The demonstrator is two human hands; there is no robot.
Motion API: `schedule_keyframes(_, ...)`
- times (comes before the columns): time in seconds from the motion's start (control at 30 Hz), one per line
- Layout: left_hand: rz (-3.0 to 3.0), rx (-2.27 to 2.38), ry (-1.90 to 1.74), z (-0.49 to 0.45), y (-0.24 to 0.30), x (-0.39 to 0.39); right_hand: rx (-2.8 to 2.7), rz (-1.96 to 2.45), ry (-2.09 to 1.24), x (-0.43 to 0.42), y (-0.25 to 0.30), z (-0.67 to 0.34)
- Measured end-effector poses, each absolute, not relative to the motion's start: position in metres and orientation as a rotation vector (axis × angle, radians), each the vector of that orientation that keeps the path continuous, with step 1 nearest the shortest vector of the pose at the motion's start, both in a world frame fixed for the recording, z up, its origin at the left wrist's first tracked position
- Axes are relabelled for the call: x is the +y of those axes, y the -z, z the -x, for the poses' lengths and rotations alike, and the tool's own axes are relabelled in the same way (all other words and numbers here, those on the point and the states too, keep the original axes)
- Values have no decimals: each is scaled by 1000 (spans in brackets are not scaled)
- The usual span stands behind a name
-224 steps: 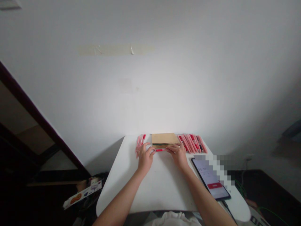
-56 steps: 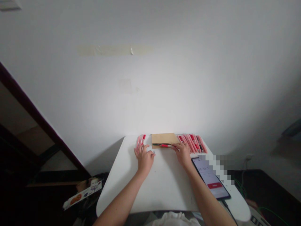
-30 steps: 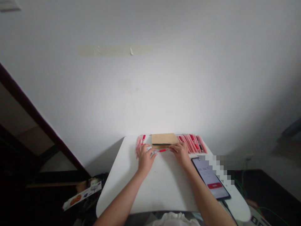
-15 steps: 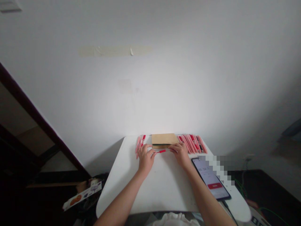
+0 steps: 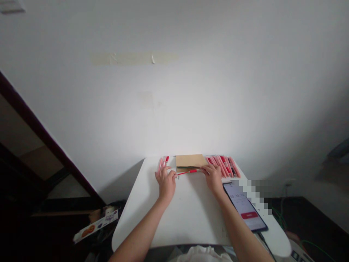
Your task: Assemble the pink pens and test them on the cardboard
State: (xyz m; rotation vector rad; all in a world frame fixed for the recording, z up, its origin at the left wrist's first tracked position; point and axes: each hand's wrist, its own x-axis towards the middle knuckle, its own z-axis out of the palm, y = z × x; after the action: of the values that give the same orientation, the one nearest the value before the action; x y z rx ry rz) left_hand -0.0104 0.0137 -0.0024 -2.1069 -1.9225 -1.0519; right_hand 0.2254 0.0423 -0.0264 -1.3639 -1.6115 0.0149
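Note:
A pen with a red grip (image 5: 193,171) is held level between my two hands over the white table. My right hand (image 5: 213,176) is closed around its pale right end. A thin red rod, which looks like the pen's refill (image 5: 183,173), sticks out of the grip's left side. My left hand (image 5: 167,182) pinches the far end of this rod between thumb and finger. Just beside the left fingertips lies a tiny greyish piece (image 5: 178,177), too small to make out. Behind the pen lies a folded brown cardboard piece (image 5: 191,160).
Several pink and red pens (image 5: 222,165) lie in a row at the back right. A few more pens (image 5: 164,161) lie at the back left, near my left hand. A phone (image 5: 245,207) with a timer on screen rests on the white table's (image 5: 188,218) right side, cable attached.
The red grip has moved right and slightly up with my right hand. My left hand has shifted a little left, and a longer stretch of thin red rod now shows between them.

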Motion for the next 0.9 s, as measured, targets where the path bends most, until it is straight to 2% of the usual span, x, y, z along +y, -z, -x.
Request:
schedule_keyframes(0.47,2004,-2000,1001,12,1,10,-1497,1492,84,42,25,-230)
schedule_keyframes(0.9,2085,-1903,978,4,-1,4,-1511,1440,122,46,33,-229)
